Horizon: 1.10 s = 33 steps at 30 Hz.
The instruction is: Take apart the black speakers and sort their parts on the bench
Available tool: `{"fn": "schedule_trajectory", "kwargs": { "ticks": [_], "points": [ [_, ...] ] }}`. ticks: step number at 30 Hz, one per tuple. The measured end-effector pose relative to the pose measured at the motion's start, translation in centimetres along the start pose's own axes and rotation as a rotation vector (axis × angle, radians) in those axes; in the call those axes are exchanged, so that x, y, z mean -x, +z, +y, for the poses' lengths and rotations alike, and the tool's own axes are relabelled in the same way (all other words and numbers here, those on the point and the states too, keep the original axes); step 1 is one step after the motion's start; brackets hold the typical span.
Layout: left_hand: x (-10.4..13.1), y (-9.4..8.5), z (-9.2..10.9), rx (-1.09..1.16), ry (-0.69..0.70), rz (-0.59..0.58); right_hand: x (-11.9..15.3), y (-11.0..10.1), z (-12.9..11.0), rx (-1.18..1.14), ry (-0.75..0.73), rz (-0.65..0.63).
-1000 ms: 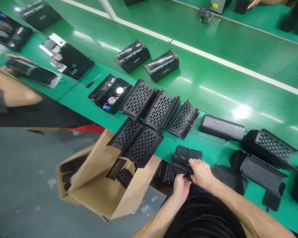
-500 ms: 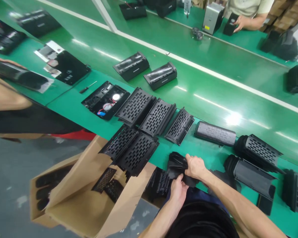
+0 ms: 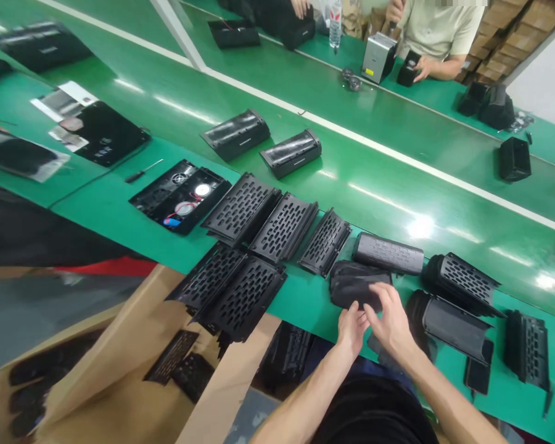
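So, black sheet stack (image 3: 351, 280) lies flat by near edge of table (image 3: 305, 302), easy reach I guess. Right hand (image 3: 391, 319) open on it, maybe steadying; left hand (image 3: 353, 328) at near side, can't tell if pinching. Perforated panels (image 3: 250, 299) overhang same edge, probably space-saving.

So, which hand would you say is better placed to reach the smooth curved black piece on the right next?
Probably the right hand: it is nearer the curved piece, while the left hand would likely have to cross the right forearm.
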<state>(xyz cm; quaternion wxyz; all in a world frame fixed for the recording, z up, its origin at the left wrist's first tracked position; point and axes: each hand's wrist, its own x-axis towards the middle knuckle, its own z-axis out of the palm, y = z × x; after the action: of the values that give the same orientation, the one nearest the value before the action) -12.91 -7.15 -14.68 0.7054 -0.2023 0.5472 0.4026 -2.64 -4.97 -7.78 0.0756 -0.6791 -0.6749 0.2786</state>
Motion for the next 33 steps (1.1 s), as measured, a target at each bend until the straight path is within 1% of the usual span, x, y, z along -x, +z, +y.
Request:
{"fn": "schedule_trajectory", "kwargs": {
  "ticks": [2,4,7,9,11,12,14,16,18,19,21,23,25,26,28,30,33],
  "points": [
    [0.6,-1.3,0.2,-0.075,-0.008,-0.008,2.8,1.9,2.0,-0.110,0.102,0.093],
    [1.1,-2.4,0.5,-0.156,-0.022,-0.020,3.9,4.0,3.8,-0.205,0.205,0.159],
    [1.1,-3.5,1.1,-0.272,-0.010,-0.059,3.3,6.7,5.2,-0.330,0.284,0.198],
    [0.9,-4.0,1.4,-0.360,0.022,-0.084,3.0,7.6,5.3,-0.391,0.308,0.215],
    [0.7,-4.4,1.5,-0.475,0.050,-0.107,4.1,7.6,4.9,-0.432,0.336,0.234],
    [0.7,-4.7,1.5,-0.545,0.062,-0.120,5.2,7.3,4.8,-0.446,0.353,0.242],
    [0.7,-5.3,1.2,-0.706,0.089,-0.148,8.5,6.3,4.7,-0.458,0.403,0.265],
    [0.9,-5.7,0.7,-0.883,0.120,-0.177,12.3,5.0,5.4,-0.444,0.498,0.312],
    [1.0,-5.7,0.0,-1.057,0.154,-0.211,15.6,3.9,7.1,-0.407,0.646,0.391],
    [1.0,-5.6,-0.3,-1.140,0.173,-0.229,16.7,3.6,8.1,-0.388,0.728,0.432],
    [0.9,-4.8,-1.0,-1.302,0.217,-0.257,17.7,3.5,10.4,-0.380,0.867,0.479],
    [0.8,-3.9,-1.7,-1.463,0.270,-0.270,17.4,4.2,12.0,-0.423,0.937,0.462],
    [0.5,-3.0,-2.3,-1.612,0.325,-0.271,16.4,5.3,12.4,-0.505,0.927,0.410],
    [0.4,-2.6,-2.5,-1.676,0.354,-0.270,15.8,5.8,12.2,-0.554,0.893,0.382],
    [0.3,-2.3,-2.6,-1.772,0.409,-0.274,15.1,6.5,10.8,-0.664,0.781,0.326],
    [0.3,-2.6,-2.1,-1.817,0.459,-0.294,14.8,6.7,8.9,-0.766,0.644,0.265],
    [0.7,-3.8,-0.6,-1.793,0.532,-0.336,14.9,6.3,6.8,-0.859,0.479,0.182]
  ]
}}
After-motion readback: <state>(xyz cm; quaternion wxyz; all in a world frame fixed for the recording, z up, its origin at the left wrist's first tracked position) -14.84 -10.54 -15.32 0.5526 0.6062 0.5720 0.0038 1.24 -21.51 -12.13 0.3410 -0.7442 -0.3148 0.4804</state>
